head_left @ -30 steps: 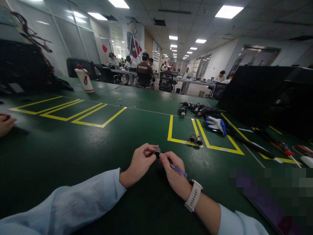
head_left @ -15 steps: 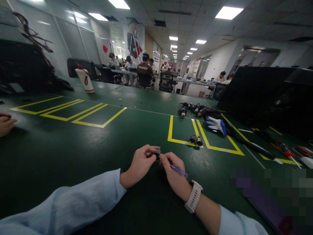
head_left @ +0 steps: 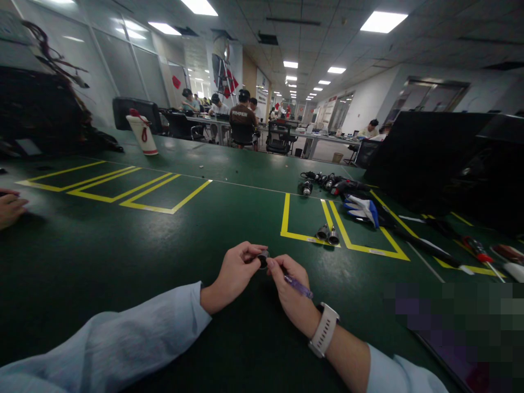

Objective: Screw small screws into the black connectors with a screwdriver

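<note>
My left hand (head_left: 234,273) is closed, its thumb and fingers pinching a small round metal cup (head_left: 263,260) whose dark hollow side faces me. Close on its right, my right hand (head_left: 293,297) grips a slim tool with a see-through purple handle (head_left: 299,285). The handle sticks out behind the fingers, while the tool's front end is hidden at the fingertips, by the cup's opening. Whether it touches the cup I cannot tell. Two similar metal parts, one left (head_left: 322,233) and one right (head_left: 333,236), lie beyond my right hand at a yellow tape corner.
Yellow tape outlines (head_left: 151,208) mark the green table (head_left: 164,262). Toward the right lie a white-and-blue glove (head_left: 362,210), dark cabled parts (head_left: 306,188) and a red-handled screwdriver (head_left: 477,250). A white cup (head_left: 142,132) stands at the back left. Another person's hand (head_left: 11,209) rests at the left edge.
Both hands stay nearly in place. The purple handle has shifted very slightly between my right fingers, and the cup has tilted a little.
</note>
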Demonstrator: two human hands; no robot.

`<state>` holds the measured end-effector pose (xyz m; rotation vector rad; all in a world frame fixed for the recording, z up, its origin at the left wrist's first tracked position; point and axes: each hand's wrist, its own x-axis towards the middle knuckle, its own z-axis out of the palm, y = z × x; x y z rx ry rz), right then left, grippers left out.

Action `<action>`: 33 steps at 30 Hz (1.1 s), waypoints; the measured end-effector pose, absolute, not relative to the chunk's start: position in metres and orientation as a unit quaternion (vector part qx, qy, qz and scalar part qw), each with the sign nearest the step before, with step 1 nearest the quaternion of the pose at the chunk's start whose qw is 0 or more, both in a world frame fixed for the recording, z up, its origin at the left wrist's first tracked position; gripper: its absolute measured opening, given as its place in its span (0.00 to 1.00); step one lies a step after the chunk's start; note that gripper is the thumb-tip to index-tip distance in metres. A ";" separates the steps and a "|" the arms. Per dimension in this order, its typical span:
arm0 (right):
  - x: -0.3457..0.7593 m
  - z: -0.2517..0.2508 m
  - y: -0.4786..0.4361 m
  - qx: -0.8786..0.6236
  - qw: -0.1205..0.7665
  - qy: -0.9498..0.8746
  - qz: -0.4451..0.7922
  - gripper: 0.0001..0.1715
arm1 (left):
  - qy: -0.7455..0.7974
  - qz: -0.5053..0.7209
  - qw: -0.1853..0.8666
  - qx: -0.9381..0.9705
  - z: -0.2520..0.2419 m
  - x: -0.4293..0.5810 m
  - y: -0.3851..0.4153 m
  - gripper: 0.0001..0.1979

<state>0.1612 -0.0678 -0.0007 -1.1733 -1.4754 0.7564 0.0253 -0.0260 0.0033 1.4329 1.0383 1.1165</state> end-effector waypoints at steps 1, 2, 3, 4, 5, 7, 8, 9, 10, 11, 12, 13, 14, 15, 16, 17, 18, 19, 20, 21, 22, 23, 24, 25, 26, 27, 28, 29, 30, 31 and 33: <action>0.161 -0.001 -0.068 -0.491 0.527 -0.617 0.318 0.17 | 0.428 0.463 0.503 0.590 0.003 0.025 -0.026 0.01; 0.161 -0.001 -0.067 -0.492 0.527 -0.616 0.318 0.16 | 0.426 0.465 0.506 0.588 0.003 0.025 -0.025 0.02; 0.161 -0.001 -0.067 -0.493 0.526 -0.615 0.319 0.16 | 0.424 0.466 0.508 0.587 0.003 0.025 -0.025 0.02; 0.161 -0.001 -0.067 -0.494 0.526 -0.614 0.319 0.16 | 0.422 0.467 0.510 0.587 0.002 0.025 -0.025 0.02; 0.161 -0.001 -0.067 -0.495 0.526 -0.614 0.318 0.16 | 0.419 0.466 0.510 0.589 0.002 0.025 -0.024 0.03; 0.161 0.000 -0.067 -0.496 0.522 -0.615 0.321 0.16 | 0.418 0.465 0.507 0.593 0.001 0.024 -0.024 0.03; 0.161 0.000 -0.067 -0.495 0.520 -0.616 0.323 0.16 | 0.418 0.464 0.505 0.596 0.001 0.024 -0.023 0.03; 0.161 0.000 -0.067 -0.494 0.518 -0.618 0.327 0.16 | 0.419 0.463 0.504 0.597 0.001 0.023 -0.023 0.02; 0.161 0.000 -0.067 -0.493 0.517 -0.617 0.330 0.16 | 0.420 0.463 0.502 0.598 0.000 0.023 -0.023 0.02; 0.161 0.000 -0.067 -0.493 0.517 -0.615 0.334 0.16 | 0.421 0.464 0.500 0.598 0.000 0.023 -0.023 0.02; 0.161 0.001 -0.067 -0.495 0.520 -0.610 0.336 0.16 | 0.420 0.467 0.498 0.598 -0.001 0.024 -0.022 0.02; 0.161 0.001 -0.068 -0.498 0.523 -0.604 0.337 0.16 | 0.418 0.471 0.497 0.598 -0.002 0.024 -0.021 0.03; 0.161 0.002 -0.068 -0.504 0.526 -0.597 0.336 0.17 | 0.416 0.476 0.495 0.597 -0.002 0.024 -0.020 0.03; 0.161 0.003 -0.068 -0.510 0.529 -0.589 0.335 0.17 | 0.413 0.483 0.493 0.594 -0.003 0.024 -0.016 0.03; 0.161 0.003 -0.068 -0.516 0.530 -0.583 0.335 0.17 | 0.412 0.492 0.491 0.589 -0.004 0.023 -0.012 0.04; 0.161 0.004 -0.068 -0.520 0.530 -0.578 0.337 0.18 | 0.414 0.500 0.489 0.583 -0.005 0.022 -0.006 0.04; 0.161 0.004 -0.068 -0.523 0.530 -0.574 0.341 0.18 | 0.419 0.517 0.485 0.567 -0.006 0.020 0.002 0.04; 0.161 0.004 -0.068 -0.523 0.529 -0.570 0.348 0.19 | 0.426 0.531 0.483 0.552 -0.007 0.018 0.012 0.06; 0.161 0.004 -0.067 -0.522 0.528 -0.567 0.356 0.19 | 0.434 0.546 0.473 0.538 -0.008 0.015 0.022 0.07; 0.161 0.003 -0.066 -0.520 0.527 -0.564 0.366 0.20 | 0.445 0.567 0.456 0.522 -0.010 0.012 0.033 0.09; 0.161 0.001 -0.065 -0.517 0.527 -0.559 0.377 0.20 | 0.457 0.583 0.441 0.508 -0.012 0.008 0.045 0.10; 0.161 0.000 -0.063 -0.514 0.526 -0.554 0.390 0.20 | 0.475 0.596 0.428 0.486 -0.014 0.004 0.056 0.10; 0.161 -0.002 -0.061 -0.512 0.526 -0.547 0.402 0.20 | 0.484 0.605 0.418 0.474 -0.015 0.000 0.067 0.10; 0.161 -0.004 -0.059 -0.511 0.527 -0.538 0.414 0.20 | 0.490 0.613 0.409 0.465 -0.017 -0.005 0.078 0.10; 0.161 -0.005 -0.058 -0.510 0.529 -0.528 0.427 0.21 | 0.496 0.621 0.400 0.456 -0.018 -0.009 0.087 0.09; 0.161 -0.007 -0.056 -0.508 0.533 -0.515 0.439 0.21 | 0.501 0.627 0.393 0.450 -0.019 -0.012 0.096 0.09; 0.161 -0.008 -0.055 -0.505 0.536 -0.502 0.453 0.20 | 0.506 0.633 0.385 0.442 -0.020 -0.015 0.104 0.08; 0.162 -0.008 -0.054 -0.502 0.539 -0.489 0.467 0.20 | 0.512 0.637 0.378 0.435 -0.021 -0.018 0.111 0.07; 0.162 -0.009 -0.053 -0.499 0.542 -0.478 0.479 0.20 | 0.516 0.640 0.373 0.430 -0.023 -0.020 0.118 0.07; 0.162 -0.008 -0.053 -0.495 0.542 -0.470 0.491 0.20 | 0.521 0.641 0.367 0.427 -0.024 -0.022 0.124 0.07; 0.163 -0.008 -0.053 -0.489 0.542 -0.463 0.504 0.19 | 0.529 0.644 0.352 0.426 -0.026 -0.024 0.134 0.07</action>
